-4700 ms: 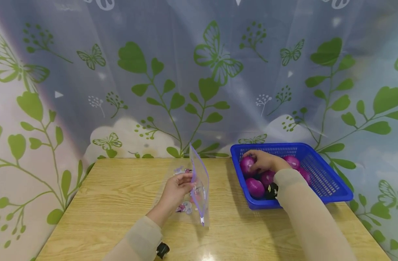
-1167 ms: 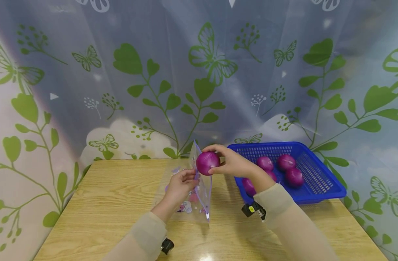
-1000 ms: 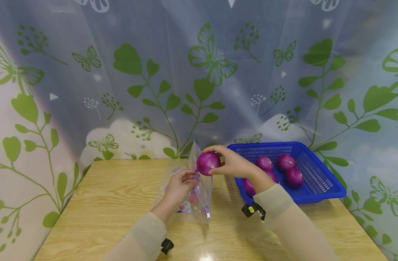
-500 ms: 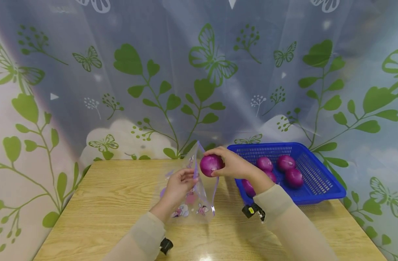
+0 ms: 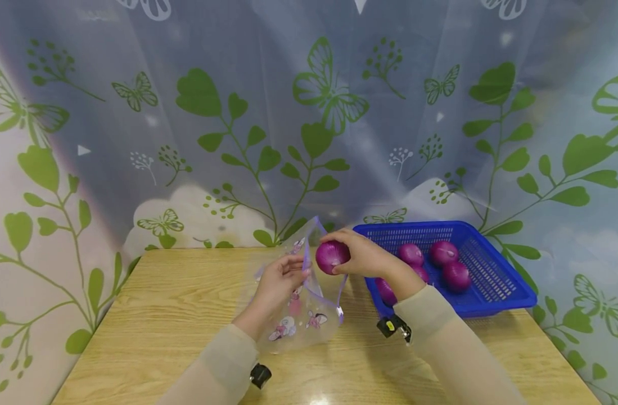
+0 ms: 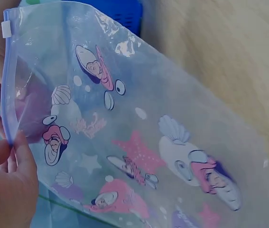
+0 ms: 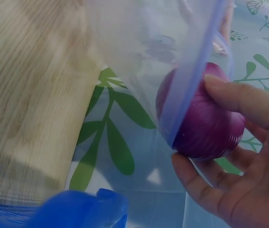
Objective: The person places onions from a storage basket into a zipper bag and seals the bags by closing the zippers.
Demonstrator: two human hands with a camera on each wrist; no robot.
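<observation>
Blue basket (image 5: pixel 497 281) shows five onions (image 5: pixel 456 275); right hand (image 5: pixel 363 254) holds one.

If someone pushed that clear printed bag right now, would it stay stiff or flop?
The clear bag would probably flop and crumple, since it is see-through and visibly wrinkled. Its purple edge may be slightly stiffer, running nearly straight in the left wrist view. Shiny glints on its surface suggest the bag could feel slippery.

Soft light leaves glare on the tabletop (image 5: pixel 177 304); the wrist views look hazy.
</observation>
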